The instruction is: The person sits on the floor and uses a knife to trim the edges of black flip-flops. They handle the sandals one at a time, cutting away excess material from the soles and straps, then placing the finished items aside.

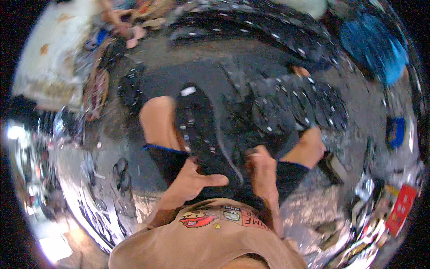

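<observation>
A long black piece (197, 116), like a flat rubber strip or sole, lies between my bare knees with a small white patch at its far end. Its near end reaches my left hand (192, 179), whose fingers curl at its edge while the thumb stretches to the right over the dark material. A thin pale curved line runs along the right side of the black material. My right hand (263, 166) is closed in a fist close to my right thigh. Whatever its fingers hold is dark and smeared by motion.
Several black sole-shaped pieces (295, 103) lie in a row beyond my right knee. A dark heap with shiny spots (251, 22) spreads at the back. At far right is a person's blue garment (376, 47); another person's hand (118, 22) shows at top left, near a pale stained surface (49, 49).
</observation>
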A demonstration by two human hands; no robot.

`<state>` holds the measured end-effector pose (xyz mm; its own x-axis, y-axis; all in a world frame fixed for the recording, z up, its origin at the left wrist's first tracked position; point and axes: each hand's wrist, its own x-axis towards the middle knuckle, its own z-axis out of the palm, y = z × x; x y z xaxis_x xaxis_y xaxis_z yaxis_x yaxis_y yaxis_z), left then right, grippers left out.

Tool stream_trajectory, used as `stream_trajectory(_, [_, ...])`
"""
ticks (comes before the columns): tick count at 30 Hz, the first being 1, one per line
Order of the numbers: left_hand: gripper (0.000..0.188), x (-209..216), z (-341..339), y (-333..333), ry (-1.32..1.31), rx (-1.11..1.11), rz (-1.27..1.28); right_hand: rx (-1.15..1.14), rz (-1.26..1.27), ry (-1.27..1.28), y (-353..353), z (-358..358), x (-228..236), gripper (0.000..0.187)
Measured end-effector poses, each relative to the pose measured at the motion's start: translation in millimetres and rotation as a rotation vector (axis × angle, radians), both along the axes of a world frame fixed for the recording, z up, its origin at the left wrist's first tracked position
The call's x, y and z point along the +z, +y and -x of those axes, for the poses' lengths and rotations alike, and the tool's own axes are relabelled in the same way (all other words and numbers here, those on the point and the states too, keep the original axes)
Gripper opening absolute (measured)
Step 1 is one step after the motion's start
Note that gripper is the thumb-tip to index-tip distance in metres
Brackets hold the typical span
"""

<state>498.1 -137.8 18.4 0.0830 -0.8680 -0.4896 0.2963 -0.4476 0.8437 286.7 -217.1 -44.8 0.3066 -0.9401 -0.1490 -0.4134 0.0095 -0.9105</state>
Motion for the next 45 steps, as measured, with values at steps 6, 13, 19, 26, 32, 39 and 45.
stream_trajectory(6, [0.033,47.9,-81.5,-100.7,0.437,0.728,0.337,-0.769,-0.114,-0.474,9.8,145.3,-26.3,0.056])
stream_trajectory(13, [0.142,-242.3,23.9,-154.9,-0.279,0.33,-0.126,-1.007,-0.071,-0.511,18.0,169.6,-22.9,0.064])
stream_trajectory(19, [0.137,-278.3,131.2,-191.0,-0.218,0.384,-0.074,-0.985,-0.341,-0.52,24.6,143.9,-66.1,0.043])
stream_trajectory(26, [0.073,-160.5,50.7,-213.9,-0.532,0.257,-0.034,-0.564,-0.234,-0.175,11.7,60.3,-10.0,0.026])
stream_trajectory(32, [0.045,-91.7,34.5,-192.5,-0.308,0.305,-0.162,-0.28,-0.277,-0.06,11.4,-3.8,-33.9,0.033])
stream_trajectory(39, [0.042,-94.9,40.6,-190.3,-0.193,0.315,-0.108,-0.231,-0.365,0.092,-1.5,-22.7,-67.6,0.043])
stream_trajectory(45, [0.048,-104.9,45.4,-186.2,-0.127,0.3,-0.068,-0.335,-0.171,0.09,-44.1,-34.4,-112.8,0.04])
